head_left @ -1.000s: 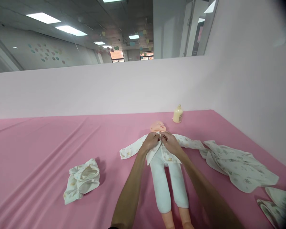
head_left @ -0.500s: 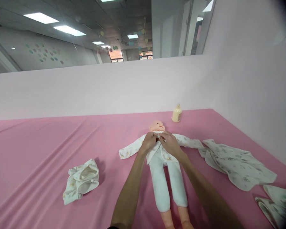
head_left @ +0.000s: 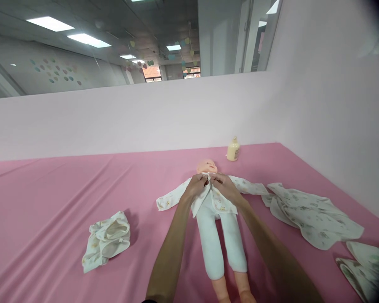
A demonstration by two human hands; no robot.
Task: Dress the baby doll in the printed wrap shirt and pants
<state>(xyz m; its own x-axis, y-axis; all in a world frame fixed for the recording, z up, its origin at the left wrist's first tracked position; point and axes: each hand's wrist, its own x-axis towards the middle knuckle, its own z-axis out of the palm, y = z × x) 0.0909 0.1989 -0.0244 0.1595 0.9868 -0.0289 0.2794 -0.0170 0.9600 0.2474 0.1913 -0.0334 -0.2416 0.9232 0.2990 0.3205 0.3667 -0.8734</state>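
No words or numbers can be read anywhere (the bottle (head_left: 233, 149) label is too small).

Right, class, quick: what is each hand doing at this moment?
Left hand: closed, pinching the doll's white top at the collar.
Right hand: closed, pinching the same top beside it.

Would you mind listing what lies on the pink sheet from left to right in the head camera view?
Folded garment → baby doll, with the left hand and right hand at its collar → cream bottle → spread printed cloth → folded cloths at the right edge.
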